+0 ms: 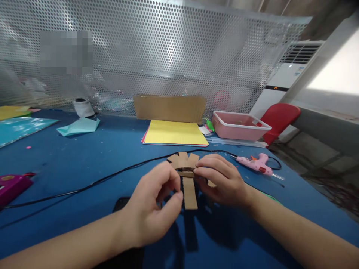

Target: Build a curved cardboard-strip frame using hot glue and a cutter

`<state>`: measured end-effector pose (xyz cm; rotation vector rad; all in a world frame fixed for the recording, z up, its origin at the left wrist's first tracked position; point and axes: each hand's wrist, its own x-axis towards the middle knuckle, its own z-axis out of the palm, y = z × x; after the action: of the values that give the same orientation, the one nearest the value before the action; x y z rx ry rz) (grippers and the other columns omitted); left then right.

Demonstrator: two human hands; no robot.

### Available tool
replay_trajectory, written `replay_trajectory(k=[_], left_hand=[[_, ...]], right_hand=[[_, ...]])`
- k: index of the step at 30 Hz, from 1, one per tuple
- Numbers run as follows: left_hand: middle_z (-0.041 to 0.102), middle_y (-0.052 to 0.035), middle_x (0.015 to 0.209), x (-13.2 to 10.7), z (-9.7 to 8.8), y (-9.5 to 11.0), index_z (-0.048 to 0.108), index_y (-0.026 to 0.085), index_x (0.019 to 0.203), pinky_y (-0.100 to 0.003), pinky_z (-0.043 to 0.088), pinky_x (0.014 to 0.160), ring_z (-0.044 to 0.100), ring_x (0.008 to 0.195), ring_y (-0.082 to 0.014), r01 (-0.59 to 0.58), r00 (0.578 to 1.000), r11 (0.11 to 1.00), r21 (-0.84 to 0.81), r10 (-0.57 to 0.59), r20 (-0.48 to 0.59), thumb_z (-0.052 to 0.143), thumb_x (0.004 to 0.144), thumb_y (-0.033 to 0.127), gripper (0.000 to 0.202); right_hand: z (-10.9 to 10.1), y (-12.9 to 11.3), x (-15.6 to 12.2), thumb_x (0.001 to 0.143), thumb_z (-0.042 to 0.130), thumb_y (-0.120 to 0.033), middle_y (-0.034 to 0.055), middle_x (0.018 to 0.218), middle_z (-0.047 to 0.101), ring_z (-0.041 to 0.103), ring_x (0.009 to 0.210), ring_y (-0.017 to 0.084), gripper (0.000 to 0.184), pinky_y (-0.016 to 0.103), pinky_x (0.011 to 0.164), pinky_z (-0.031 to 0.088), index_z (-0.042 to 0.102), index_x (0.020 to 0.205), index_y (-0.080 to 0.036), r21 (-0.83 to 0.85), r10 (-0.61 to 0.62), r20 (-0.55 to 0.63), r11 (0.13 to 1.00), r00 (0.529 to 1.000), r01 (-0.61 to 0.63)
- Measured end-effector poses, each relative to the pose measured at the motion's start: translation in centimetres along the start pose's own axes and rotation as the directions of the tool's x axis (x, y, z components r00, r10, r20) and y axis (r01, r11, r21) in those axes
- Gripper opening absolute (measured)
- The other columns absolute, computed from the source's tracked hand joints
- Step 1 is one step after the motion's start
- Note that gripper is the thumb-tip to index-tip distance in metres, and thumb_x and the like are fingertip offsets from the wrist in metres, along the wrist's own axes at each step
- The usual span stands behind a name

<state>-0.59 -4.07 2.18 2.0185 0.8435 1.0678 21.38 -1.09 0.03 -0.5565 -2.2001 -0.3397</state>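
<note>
I see the right hand (224,178) bent closed on the side of the cardboard piece (190,194), over the tabletop (120,140). The left hand (146,213) curls beside it; whether it pinches, I cannot tell. I would press lightly, avoiding the glue gun (251,163).

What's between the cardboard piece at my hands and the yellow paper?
In the head view, a black cord crosses the blue tabletop between the cardboard piece and the yellow paper.
</note>
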Motion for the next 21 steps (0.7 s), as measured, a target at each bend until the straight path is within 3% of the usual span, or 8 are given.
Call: replay_trajectory(k=[2,5,6,8,11,14,17,21], left_hand=[[0.037,0.0066,0.060,-0.8,0.8,0.7,0.042,0.020,0.074,-0.020,0.028,0.045,0.033,0.050,-0.0075,0.279,0.958,0.918,-0.281,-0.245,0.151,0.053,0.084,0.028,0.016],[0.029,0.0115,0.051,-1.3,2.0,0.8,0.033,0.021,0.069,-0.016,0.022,0.039,0.021,0.040,-0.0032,0.565,0.823,0.643,-0.516,-0.482,0.301,0.060,0.080,0.045,0.038],[0.029,0.0123,0.049,-1.3,2.3,0.7,0.033,0.022,0.070,-0.015,0.024,0.037,0.021,0.039,-0.0028,0.621,0.779,0.562,-0.546,-0.520,0.351,0.063,0.078,0.049,0.041],[0.041,0.0101,0.054,-1.0,2.7,0.3,0.041,0.021,0.077,-0.017,0.038,0.039,0.035,0.041,-0.0041,0.687,0.715,0.423,-0.590,-0.537,0.448,0.071,0.073,0.051,0.043],[0.058,0.0022,0.079,-0.5,2.7,0.0,0.052,0.017,0.095,-0.027,0.056,0.061,0.061,0.066,-0.0107,0.697,0.689,0.270,-0.664,-0.508,0.517,0.082,0.065,0.044,0.050],[0.062,0.0000,0.079,-0.1,2.7,-0.1,0.056,0.014,0.093,-0.026,0.056,0.072,0.065,0.072,-0.0115,0.645,0.716,0.243,-0.725,-0.524,0.461,0.083,0.067,0.037,0.044],[0.065,-0.0026,0.084,0.0,2.7,-0.2,0.061,0.013,0.090,-0.023,0.057,0.064,0.065,0.070,-0.0111,0.610,0.738,0.294,-0.736,-0.550,0.392,0.079,0.073,0.031,0.032],[0.067,-0.0049,0.089,0.3,2.5,0.1,0.064,0.012,0.095,-0.018,0.055,0.055,0.067,0.071,-0.0115,0.629,0.708,0.321,-0.708,-0.613,0.350,0.073,0.079,0.020,0.020]], right_hand=[[0.1,0.1,0.0,0.076,0.063,-0.004,0.0087,0.091,0.065,0.061,0.084,0.019,0.029,0.036,0.072,0.057,0.058,0.101,-0.019,-0.001,0.000,-0.026,1.000,1.000,0.000],[0.3,0.2,0.1,0.076,0.064,-0.003,0.0093,0.091,0.064,0.060,0.083,0.019,0.028,0.035,0.072,0.056,0.057,0.099,-0.018,-0.011,0.000,-0.048,1.000,0.999,-0.001],[0.3,0.2,0.1,0.076,0.063,-0.004,0.0094,0.091,0.064,0.060,0.083,0.019,0.028,0.035,0.072,0.056,0.057,0.099,-0.018,-0.015,-0.004,-0.050,1.000,0.999,0.003],[0.4,0.1,0.1,0.076,0.063,-0.004,0.0094,0.092,0.064,0.060,0.084,0.019,0.028,0.036,0.074,0.056,0.057,0.099,-0.018,-0.027,-0.018,-0.058,0.999,0.998,0.016],[0.2,-0.1,0.2,0.075,0.063,-0.008,0.0090,0.093,0.064,0.060,0.090,0.022,0.029,0.040,0.079,0.056,0.057,0.101,-0.020,0.002,-0.012,-0.050,1.000,0.999,0.013],[-0.1,-0.4,0.4,0.078,0.058,-0.012,0.0098,0.097,0.062,0.060,0.094,0.023,0.031,0.041,0.082,0.055,0.056,0.108,-0.019,0.125,0.055,-0.015,0.991,0.998,-0.053],[-0.3,-0.6,0.6,0.083,0.052,-0.011,0.0112,0.105,0.060,0.060,0.096,0.021,0.035,0.037,0.082,0.055,0.056,0.117,-0.018,0.147,0.147,0.037,0.978,0.988,-0.151],[-0.3,-0.6,0.9,0.086,0.052,-0.013,0.0115,0.108,0.059,0.059,0.098,0.022,0.034,0.040,0.084,0.054,0.057,0.119,-0.020,0.111,0.162,0.058,0.980,0.985,-0.168]])
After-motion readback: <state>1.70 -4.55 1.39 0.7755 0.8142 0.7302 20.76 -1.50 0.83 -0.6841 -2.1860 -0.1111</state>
